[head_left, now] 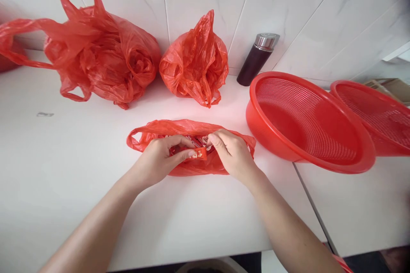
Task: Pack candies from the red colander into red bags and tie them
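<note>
A red plastic bag [188, 126] lies open on the white table in front of me, with several small wrapped packets [201, 140] inside its mouth. Over the bag, my left hand [162, 155] pinches a small orange-red packet [201, 153] with pale markings between thumb and fingers. Just to the right of that packet, my right hand [233, 151] is closed, thumb against the curled fingers. Whatever those fingertips grip, if anything, is hidden.
Two full-looking red plastic bags [105, 51] [195, 62] stand against the tiled wall. A dark flask [256, 59] with a silver lid is beside them. On the right sit two red perforated baskets [278, 123] [378, 106]. A seam [315, 209] crosses the table there.
</note>
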Available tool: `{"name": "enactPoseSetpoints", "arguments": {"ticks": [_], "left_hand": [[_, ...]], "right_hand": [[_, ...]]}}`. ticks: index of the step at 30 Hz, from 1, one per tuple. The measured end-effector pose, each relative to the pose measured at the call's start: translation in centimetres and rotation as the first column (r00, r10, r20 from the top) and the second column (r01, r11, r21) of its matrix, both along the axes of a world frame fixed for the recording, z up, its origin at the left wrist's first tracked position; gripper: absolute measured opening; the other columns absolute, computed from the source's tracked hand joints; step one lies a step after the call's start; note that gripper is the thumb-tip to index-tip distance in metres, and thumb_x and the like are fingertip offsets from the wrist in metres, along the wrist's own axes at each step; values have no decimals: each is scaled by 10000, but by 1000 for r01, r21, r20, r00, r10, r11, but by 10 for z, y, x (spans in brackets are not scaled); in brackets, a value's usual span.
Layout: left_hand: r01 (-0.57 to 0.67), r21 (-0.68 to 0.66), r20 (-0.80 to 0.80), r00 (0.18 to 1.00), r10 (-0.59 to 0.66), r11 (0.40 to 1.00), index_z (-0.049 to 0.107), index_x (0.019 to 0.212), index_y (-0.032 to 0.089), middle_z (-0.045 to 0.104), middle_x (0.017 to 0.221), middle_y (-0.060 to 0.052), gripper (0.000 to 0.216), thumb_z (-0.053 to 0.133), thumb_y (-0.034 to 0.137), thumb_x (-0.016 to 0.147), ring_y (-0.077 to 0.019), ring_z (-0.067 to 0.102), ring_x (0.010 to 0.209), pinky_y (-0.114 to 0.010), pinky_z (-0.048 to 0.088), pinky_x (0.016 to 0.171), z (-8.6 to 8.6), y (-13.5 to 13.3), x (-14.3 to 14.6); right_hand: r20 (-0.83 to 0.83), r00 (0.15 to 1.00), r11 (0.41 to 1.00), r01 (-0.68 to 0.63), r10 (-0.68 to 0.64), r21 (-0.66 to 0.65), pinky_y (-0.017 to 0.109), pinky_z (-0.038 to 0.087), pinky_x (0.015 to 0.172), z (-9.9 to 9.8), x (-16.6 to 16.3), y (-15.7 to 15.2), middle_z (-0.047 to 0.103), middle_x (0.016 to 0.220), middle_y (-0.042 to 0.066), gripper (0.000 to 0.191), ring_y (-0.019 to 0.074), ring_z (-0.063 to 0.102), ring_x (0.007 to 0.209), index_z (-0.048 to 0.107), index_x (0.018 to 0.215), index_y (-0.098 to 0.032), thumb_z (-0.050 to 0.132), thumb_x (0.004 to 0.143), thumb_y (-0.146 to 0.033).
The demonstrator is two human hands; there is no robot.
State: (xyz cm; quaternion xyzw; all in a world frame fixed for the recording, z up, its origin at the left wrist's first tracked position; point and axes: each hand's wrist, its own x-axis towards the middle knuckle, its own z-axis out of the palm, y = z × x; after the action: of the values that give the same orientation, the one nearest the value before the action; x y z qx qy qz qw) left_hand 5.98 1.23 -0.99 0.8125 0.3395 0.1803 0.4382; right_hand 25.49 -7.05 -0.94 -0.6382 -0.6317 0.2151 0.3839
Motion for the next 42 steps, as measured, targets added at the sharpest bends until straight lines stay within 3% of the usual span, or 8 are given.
{"name": "enactPoseSetpoints", "arguments": {"ticks": [2,6,13,18,25,31,36,42], "left_hand": [[42,73,-141,990,-31,996,738,963,289,744,877,13,200,578,390,897,-181,641,732,-279,459,627,-2,1,0],[112,186,-264,963,-60,976,731,1065,332,739,1023,10,237,573,347,888,-215,663,869,-304,484,705,-3,-1,1],[145,193,-462,886,-40,970,694,1180,400,727,1101,0,353,597,346,845,-266,662,952,-338,493,728,1,-6,-4],[15,119,-352,935,28,993,739,1101,342,748,920,-10,319,630,465,828,-216,667,727,-277,466,554,3,-2,-8],[-130,-34,91,987,132,991,682,864,204,675,716,-19,282,569,460,899,-153,591,598,-238,443,490,2,5,-4],[63,-464,282,956,80,884,631,822,202,639,730,6,253,683,450,829,-125,577,626,-231,470,558,7,7,-4],[80,-520,347,929,125,850,632,770,186,643,713,13,223,751,373,792,-107,576,650,-215,465,603,5,6,-3],[167,-530,376,925,54,831,638,778,182,658,746,5,174,751,311,803,-106,584,688,-215,472,644,2,-2,2]], "right_hand": [[166,985,997,49,-37,-65,306,472,752,-3,3,1,667,953,13,77,161,628,849,627,942,-223,564,942,-267],[436,898,985,119,-54,-125,371,498,812,-10,3,2,623,1163,73,476,246,619,1030,577,1236,-230,742,790,-252],[483,869,971,197,-108,-137,387,500,813,-10,6,3,652,1149,71,402,261,626,1043,583,1243,-243,658,848,-248],[320,932,971,213,-169,-107,408,495,856,-7,11,4,678,1143,62,293,253,628,1057,621,1172,-250,623,878,-257],[-112,986,991,-130,127,-14,368,457,1015,12,6,-4,629,1273,5,426,182,573,1183,587,1247,-293,642,848,-154],[-223,953,978,-196,207,72,325,466,954,21,0,-10,619,1245,15,464,173,583,1101,563,1278,-294,659,845,-157],[-491,863,993,-111,118,44,252,465,671,16,-4,-7,601,864,-1,219,133,566,763,577,1023,-230,591,926,-425],[-487,870,996,-93,77,-8,258,316,527,12,-12,-6,364,637,-31,427,108,366,581,363,660,-207,426,997,-461]]}}
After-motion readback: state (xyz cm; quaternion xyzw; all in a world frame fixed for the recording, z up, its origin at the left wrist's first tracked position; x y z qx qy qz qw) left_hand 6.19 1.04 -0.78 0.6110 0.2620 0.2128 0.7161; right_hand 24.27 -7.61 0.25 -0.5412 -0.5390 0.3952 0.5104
